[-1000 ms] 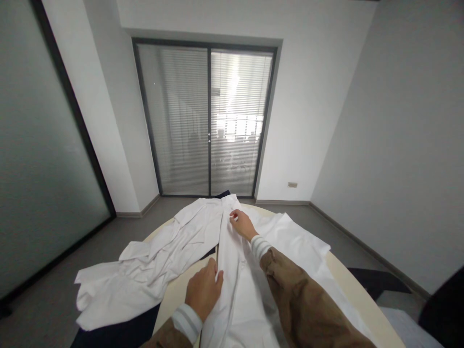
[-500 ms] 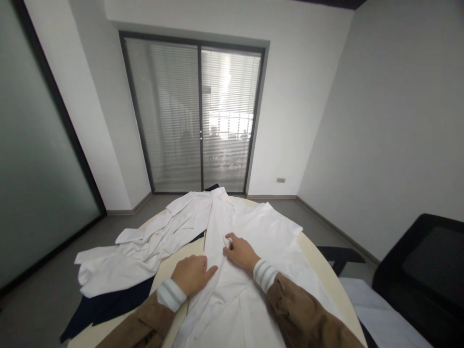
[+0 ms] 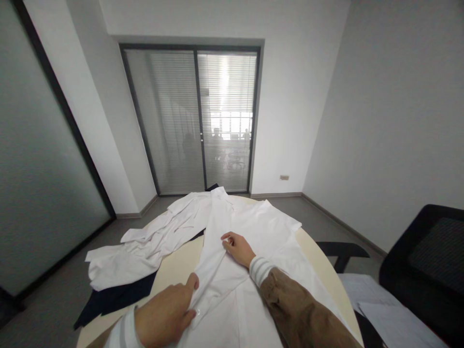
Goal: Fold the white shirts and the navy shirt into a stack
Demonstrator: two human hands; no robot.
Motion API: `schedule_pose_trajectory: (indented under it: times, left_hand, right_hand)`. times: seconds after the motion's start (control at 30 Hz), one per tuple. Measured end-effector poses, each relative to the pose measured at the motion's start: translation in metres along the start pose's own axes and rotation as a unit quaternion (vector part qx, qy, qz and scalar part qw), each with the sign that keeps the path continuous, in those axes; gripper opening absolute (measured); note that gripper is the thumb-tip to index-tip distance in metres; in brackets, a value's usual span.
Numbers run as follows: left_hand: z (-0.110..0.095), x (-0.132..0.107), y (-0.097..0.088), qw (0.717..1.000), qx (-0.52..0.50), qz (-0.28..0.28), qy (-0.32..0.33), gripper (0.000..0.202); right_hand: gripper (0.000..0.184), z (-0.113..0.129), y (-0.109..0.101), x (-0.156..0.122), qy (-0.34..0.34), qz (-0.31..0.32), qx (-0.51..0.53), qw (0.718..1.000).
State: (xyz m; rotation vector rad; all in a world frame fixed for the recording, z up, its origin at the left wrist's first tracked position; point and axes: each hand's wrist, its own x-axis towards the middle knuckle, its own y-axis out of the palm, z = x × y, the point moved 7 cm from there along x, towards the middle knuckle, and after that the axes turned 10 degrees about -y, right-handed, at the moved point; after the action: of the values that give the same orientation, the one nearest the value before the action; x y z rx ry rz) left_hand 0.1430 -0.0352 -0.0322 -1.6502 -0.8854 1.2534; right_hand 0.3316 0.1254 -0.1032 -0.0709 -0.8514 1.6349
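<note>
A white shirt point(image 3: 264, 227) lies spread over a round cream table point(image 3: 177, 263). My left hand point(image 3: 165, 316) is near the front edge, with thumb and fingers pinched on the shirt's front edge, where a small button shows. My right hand point(image 3: 237, 247) rests farther out on the same folded front strip, fingers curled and pinching the cloth. Both arms wear brown sleeves with striped white cuffs.
A second crumpled white garment point(image 3: 145, 244) hangs over the table's left side on a dark navy cloth point(image 3: 116, 299). A black chair point(image 3: 424, 270) stands at the right with white papers point(image 3: 380, 314) beside it. Glass doors with blinds point(image 3: 192, 121) are ahead.
My left hand has pulled back toward me along the shirt's front edge and now pinches it lower down. My right hand stays at about the same place on the strip.
</note>
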Motion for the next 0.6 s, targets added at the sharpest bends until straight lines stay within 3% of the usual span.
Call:
schedule_pose_trajectory:
  times: [0.1, 0.17, 0.3, 0.4, 0.5, 0.6]
  left_hand:
    - [-0.029, -0.008, -0.02, 0.995, -0.087, 0.013, 0.056, 0.031]
    - [-0.05, -0.005, -0.019, 0.99, -0.106, 0.019, 0.093, 0.032]
    - [-0.079, 0.018, 0.02, 0.985, -0.059, 0.099, 0.13, 0.041]
    - [-0.091, 0.032, 0.05, 0.965, -0.022, 0.182, 0.188, 0.045]
    - [-0.099, 0.036, 0.06, 0.932, -0.027, 0.241, 0.268, 0.042]
    - [-0.102, 0.037, 0.054, 0.92, -0.048, 0.229, 0.315, 0.04]
  right_hand:
    - [0.024, -0.006, -0.004, 0.003, 0.02, -0.038, 0.065, 0.997]
    - [0.026, -0.009, -0.008, 0.004, 0.035, -0.067, 0.097, 0.992]
    - [0.028, -0.013, -0.017, 0.003, 0.063, -0.124, 0.103, 0.985]
    - [0.026, -0.013, -0.027, -0.001, 0.076, -0.165, 0.06, 0.981]
    - [0.026, -0.012, -0.031, -0.003, 0.099, -0.161, -0.015, 0.982]
    - [0.028, -0.013, -0.029, -0.003, 0.123, -0.121, -0.059, 0.983]
